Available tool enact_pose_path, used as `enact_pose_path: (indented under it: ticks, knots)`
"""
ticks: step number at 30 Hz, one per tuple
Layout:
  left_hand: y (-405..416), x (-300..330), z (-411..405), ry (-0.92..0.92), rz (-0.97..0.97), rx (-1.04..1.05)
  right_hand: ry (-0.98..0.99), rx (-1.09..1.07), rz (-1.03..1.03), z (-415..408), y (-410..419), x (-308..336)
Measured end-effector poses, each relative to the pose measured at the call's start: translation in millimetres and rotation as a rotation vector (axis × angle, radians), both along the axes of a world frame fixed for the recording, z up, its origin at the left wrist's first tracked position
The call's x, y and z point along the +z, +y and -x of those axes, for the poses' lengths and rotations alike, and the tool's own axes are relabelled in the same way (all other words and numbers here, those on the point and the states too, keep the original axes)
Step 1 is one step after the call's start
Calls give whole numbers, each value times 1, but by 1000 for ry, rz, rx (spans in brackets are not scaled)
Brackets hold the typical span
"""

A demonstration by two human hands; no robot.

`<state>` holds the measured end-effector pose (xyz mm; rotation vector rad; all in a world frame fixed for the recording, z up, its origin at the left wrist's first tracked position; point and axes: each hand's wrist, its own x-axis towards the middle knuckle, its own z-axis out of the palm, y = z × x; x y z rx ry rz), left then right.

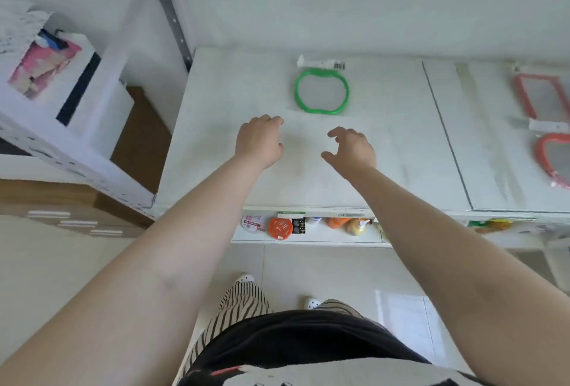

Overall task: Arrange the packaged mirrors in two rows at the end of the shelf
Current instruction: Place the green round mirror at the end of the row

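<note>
Both hands are hovering empty over the left end of the white shelf top, with one packaged mirror lying beyond them.

The left hand [258,142] is reaching forward with fingers loosely curled, gripping nothing; the right hand [351,149] is spreading thumb and fingers wide, also gripping nothing. The green-framed mirror [321,91], sealed in clear packaging with a white header card, is lying flat on the shelf [222,114] at 12 o'clock from the right hand, apart from both hands. Two red-framed mirrors are lying at 3 o'clock, well apart on the neighbouring panel: the rectangular red mirror [540,94] toward the back and the rounded red mirror [555,159] in front of it, partly cut off by the frame edge.
</note>
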<state>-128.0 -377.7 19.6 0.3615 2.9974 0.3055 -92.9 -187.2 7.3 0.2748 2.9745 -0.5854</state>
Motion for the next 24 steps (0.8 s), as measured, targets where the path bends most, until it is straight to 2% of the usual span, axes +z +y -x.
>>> enact_pose_path:
  ticks: [8, 15, 20, 24]
  knots:
    - [-14, 9, 74, 11, 27, -136, 10, -230, -10, 27, -14, 10]
    - [10, 0, 93, -23, 52, -184, -16, -299, -19, 41, 3, 8]
    - [24, -17, 105, -45, 55, -138, -28, -289, -26, 67, 21, 3]
    - [37, -39, 117, -139, -57, -53, -46, -311, 70, 89, 33, -10]
